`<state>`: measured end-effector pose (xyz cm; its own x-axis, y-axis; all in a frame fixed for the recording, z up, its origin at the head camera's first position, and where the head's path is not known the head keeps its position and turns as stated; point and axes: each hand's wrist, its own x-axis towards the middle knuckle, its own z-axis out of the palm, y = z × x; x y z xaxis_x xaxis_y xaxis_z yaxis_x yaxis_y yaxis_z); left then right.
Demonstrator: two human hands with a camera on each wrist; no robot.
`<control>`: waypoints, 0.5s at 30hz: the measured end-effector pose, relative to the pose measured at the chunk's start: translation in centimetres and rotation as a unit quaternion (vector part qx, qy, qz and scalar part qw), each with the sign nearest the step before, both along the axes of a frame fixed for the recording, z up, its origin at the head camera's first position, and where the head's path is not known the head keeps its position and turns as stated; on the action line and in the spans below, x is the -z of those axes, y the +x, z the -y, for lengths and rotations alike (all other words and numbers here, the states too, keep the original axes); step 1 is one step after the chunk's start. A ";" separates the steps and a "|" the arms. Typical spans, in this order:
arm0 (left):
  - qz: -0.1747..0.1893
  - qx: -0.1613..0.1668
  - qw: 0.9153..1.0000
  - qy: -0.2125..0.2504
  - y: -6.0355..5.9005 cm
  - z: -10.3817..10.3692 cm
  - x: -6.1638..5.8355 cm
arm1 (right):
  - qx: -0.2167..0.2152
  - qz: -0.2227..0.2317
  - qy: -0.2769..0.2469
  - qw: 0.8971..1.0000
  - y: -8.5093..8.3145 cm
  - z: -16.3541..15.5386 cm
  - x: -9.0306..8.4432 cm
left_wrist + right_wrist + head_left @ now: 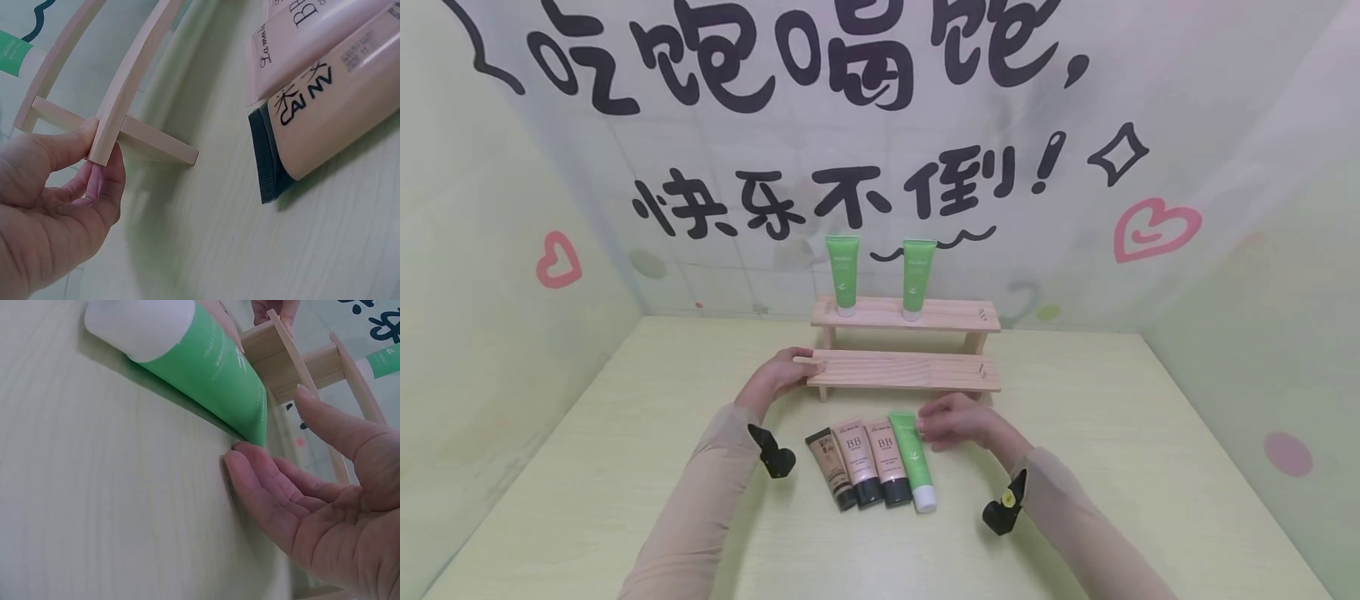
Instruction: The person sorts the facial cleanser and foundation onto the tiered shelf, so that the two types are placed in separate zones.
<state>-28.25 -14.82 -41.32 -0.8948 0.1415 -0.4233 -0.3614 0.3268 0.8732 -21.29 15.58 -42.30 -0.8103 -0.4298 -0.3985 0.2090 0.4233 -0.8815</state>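
My right hand (pixel 957 421) lies low on the table (pixel 1075 500) with its fingers straight and loosely spread, their tips touching the crimped end of the green tube (pixel 913 459); nothing is gripped. That tube lies flat on the table in front of the wooden rack (pixel 904 369), white cap towards me, the rightmost of four tubes in a row. From the right wrist I see my fingertips (pixel 240 464) against the tube's flat end and my thumb raised above it.

Just beside the green tube lie two beige BB tubes (pixel 872 461) with dark caps, and at the left end of the row a darker tube (pixel 830 467).

My left hand (pixel 781 375) holds the left end of the rack's lower step, thumb on top of the slat and fingers curled beneath it, as the left wrist view shows plainly.

The rack has two steps. On the upper one, two more green tubes (pixel 842 275) stand upright on their caps, well apart from each other, in front of a wall with large black lettering and pink hearts.
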 end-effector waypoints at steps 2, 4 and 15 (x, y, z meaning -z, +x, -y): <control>-0.001 0.001 1.000 -0.002 -0.1 0.0 0.1 | -0.007 -0.009 0.000 1.000 0.1 0.2 0.1; -0.001 0.002 1.000 -0.002 -0.1 0.0 0.2 | -0.002 -0.012 0.006 1.000 0.2 0.5 0.1; 0.000 -0.005 1.000 -0.001 0.0 0.0 0.2 | 0.080 -0.015 0.112 0.990 0.3 2.6 -0.1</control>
<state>-28.27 -14.78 -41.51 -0.8961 0.1316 -0.4239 -0.3652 0.3244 0.8726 -21.02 13.02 -42.19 -0.8734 -0.1985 -0.4447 0.2652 0.5722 -0.7761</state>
